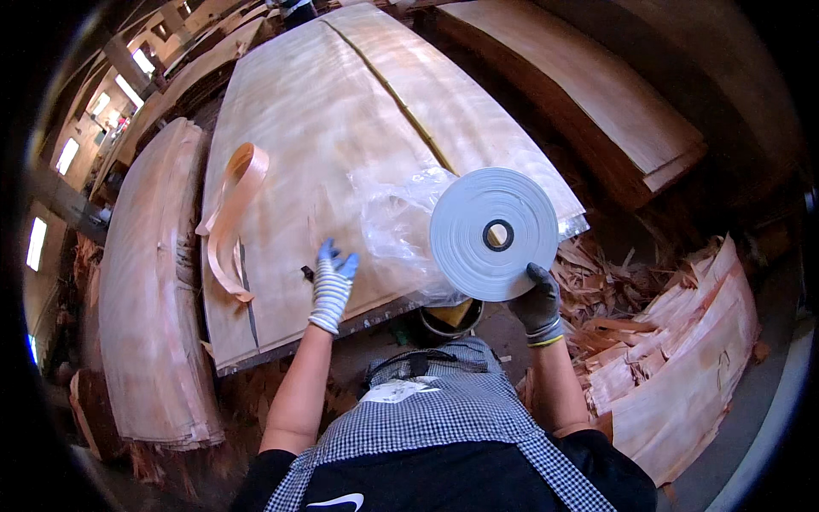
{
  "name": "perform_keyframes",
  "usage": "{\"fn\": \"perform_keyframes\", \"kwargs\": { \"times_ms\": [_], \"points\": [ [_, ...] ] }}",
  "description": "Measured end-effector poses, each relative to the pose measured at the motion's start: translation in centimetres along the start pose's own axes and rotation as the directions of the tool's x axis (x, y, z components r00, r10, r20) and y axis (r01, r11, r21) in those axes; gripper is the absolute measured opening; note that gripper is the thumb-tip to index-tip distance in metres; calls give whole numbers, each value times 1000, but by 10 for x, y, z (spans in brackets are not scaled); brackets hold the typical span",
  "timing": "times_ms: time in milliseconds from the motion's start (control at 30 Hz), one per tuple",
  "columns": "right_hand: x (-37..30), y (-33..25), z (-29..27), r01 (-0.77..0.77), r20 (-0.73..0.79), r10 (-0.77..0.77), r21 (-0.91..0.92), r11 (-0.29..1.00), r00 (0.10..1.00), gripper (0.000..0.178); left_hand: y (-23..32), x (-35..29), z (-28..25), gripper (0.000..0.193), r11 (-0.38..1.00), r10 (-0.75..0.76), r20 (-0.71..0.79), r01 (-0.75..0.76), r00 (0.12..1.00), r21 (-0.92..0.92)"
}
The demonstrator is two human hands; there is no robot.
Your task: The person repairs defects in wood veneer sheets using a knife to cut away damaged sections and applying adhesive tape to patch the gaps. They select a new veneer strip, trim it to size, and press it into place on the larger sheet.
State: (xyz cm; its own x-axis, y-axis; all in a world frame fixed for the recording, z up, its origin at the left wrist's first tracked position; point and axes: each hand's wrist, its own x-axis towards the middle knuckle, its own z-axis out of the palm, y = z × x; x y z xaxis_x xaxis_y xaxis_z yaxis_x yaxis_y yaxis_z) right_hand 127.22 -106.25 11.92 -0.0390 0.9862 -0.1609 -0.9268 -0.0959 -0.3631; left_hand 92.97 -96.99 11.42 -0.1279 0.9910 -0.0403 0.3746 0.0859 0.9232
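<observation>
My right hand point(538, 305), in a dark work glove, grips the lower right rim of a wide grey-white roll of tape point(465, 226) with a black-ringed core. The roll is held up over the near edge of the wood veneer sheets point(316, 162). Clear plastic wrap point(397, 222) lies crumpled on the veneer, partly behind the roll. My left hand point(335, 286), in a striped glove with blue fingertips, is over the veneer near its front edge, fingers apart, holding nothing. Close to it is a small black object point(307, 273) that I cannot make out.
A curled veneer strip point(229, 222) lies on the sheets' left side. A lengthwise dark gap point(388, 90) splits the sheets. Stacked veneer stands at left point(149, 290) and far right point(589, 94). Scrap veneer point(674, 358) and shavings lie at near right. A bucket point(452, 320) sits below the front edge.
</observation>
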Motion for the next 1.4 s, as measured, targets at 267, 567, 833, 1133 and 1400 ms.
{"fn": "perform_keyframes", "kwargs": {
  "times_ms": [267, 567, 833, 1133, 1400],
  "points": [
    [-4, 41, 68, -288, 107, 304, -143, 947, 947, 41, 102, -76, 8, 51, 414, 0, 557, 507, 830, -756],
    [-10, 37, 46, -210, 74, 244, -309, 928, 967, 38, 100, -90, 5, 51, 309, -4, 580, 552, 815, -774],
    [-22, 44, 24, -123, 72, 186, -516, 848, 980, 34, 104, -108, 3, 60, 224, -41, 605, 597, 795, -770],
    [-41, 45, 52, -234, 98, 290, -379, 895, 952, 34, 95, -120, -10, 60, 146, -92, 613, 619, 785, -771],
    [-53, 49, 50, -319, 36, 359, -381, 868, 933, 41, 87, -133, -12, 63, 126, -68, 620, 624, 781, -772]
  ]
}}
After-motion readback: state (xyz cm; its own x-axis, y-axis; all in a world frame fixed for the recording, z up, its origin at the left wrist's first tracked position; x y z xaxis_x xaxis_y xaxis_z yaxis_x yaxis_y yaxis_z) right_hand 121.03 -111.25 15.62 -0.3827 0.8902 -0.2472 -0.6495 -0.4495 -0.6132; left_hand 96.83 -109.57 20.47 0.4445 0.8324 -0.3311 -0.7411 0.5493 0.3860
